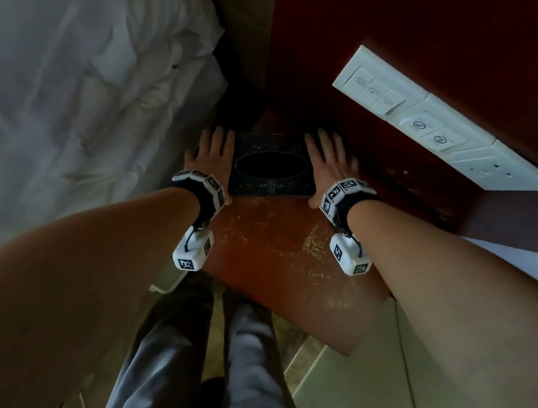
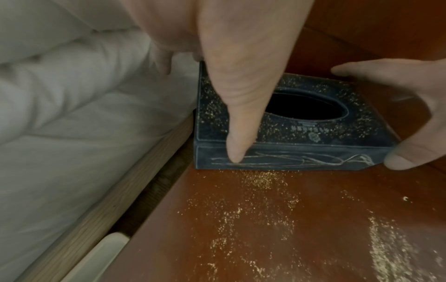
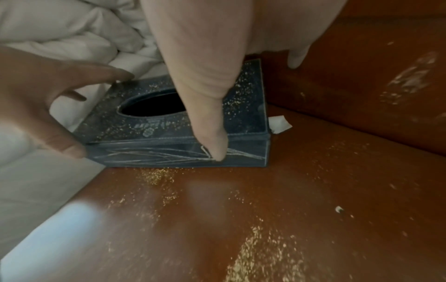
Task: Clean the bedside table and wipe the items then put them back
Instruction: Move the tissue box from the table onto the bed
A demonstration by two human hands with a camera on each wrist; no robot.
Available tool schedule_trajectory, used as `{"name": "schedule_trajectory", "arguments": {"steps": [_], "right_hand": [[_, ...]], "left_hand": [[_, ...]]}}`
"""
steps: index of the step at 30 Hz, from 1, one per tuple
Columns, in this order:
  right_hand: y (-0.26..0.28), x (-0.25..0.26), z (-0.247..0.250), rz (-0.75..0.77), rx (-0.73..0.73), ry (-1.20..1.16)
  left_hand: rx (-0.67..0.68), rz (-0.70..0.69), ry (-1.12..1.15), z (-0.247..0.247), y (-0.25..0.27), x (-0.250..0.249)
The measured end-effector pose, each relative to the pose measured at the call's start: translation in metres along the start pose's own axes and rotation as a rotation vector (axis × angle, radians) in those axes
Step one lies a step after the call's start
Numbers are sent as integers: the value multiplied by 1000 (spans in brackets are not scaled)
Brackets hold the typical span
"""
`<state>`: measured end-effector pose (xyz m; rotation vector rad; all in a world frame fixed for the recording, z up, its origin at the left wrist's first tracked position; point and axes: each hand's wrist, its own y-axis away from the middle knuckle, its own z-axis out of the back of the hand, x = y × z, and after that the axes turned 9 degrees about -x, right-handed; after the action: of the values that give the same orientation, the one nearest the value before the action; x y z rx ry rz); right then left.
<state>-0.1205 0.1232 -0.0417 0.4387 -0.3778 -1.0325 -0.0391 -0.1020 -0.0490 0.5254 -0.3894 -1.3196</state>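
A dark blue tissue box (image 1: 269, 189) (image 2: 313, 133) (image 3: 246, 120) with an empty oval opening sits at the back of the reddish wooden bedside table (image 1: 287, 258). It is speckled with yellowish dust and has scratch marks on its front. My left hand (image 1: 211, 150) (image 2: 241, 76) clasps its left end, thumb on the front face and fingers along the side. At the right end my right hand (image 1: 330, 164) (image 3: 205, 57) holds it the same way. The box rests on the table.
Yellowish dust is strewn over the table top (image 2: 265, 229) (image 3: 253, 248). A white paper scrap (image 3: 280, 124) lies behind the box's right corner. The bed's white duvet (image 1: 52, 87) adjoins the table's left edge. A white switch panel (image 1: 438, 120) sits on the wooden wall behind.
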Motion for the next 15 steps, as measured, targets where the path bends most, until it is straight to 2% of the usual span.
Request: {"name": "schedule_trajectory", "arguments": {"steps": [4,10,15], "right_hand": [[-7,4,-8,1,12,1],[-12,4,-16,25,-59,67],[-8,2,-25,-12,-108,-88]], "left_hand": [[-19,-3,-19,-3,-3,-3],[3,-26,-52,-5,-8,-6],[0,-57,-35,-3,-11,-5]]}}
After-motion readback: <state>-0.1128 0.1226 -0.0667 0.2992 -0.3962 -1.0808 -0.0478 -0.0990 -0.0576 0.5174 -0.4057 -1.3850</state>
